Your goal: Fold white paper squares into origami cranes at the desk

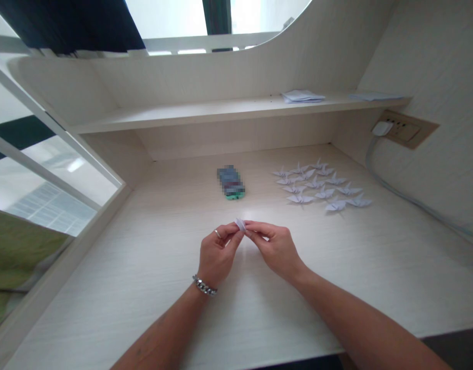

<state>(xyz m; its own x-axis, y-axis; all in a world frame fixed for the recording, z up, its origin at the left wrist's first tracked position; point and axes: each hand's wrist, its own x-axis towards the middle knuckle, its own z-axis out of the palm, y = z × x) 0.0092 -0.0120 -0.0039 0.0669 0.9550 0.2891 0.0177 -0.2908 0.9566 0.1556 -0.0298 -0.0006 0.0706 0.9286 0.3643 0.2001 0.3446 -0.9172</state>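
My left hand [218, 252] and my right hand [273, 245] meet above the middle of the pale wooden desk [144, 267]. Both pinch a small folded piece of white paper [240, 223] between their fingertips. The left hand wears a ring and a metal chain bracelet at the wrist. Several finished white paper cranes [321, 186] lie in rows on the desk to the back right, apart from my hands.
A phone in a green case [230, 183] lies behind my hands. A shelf [221, 110] runs along the back with stacked white paper sheets [302, 96]. A wall socket with a white plug [382, 128] and cable is at right. A window frame [47, 169] borders the left.
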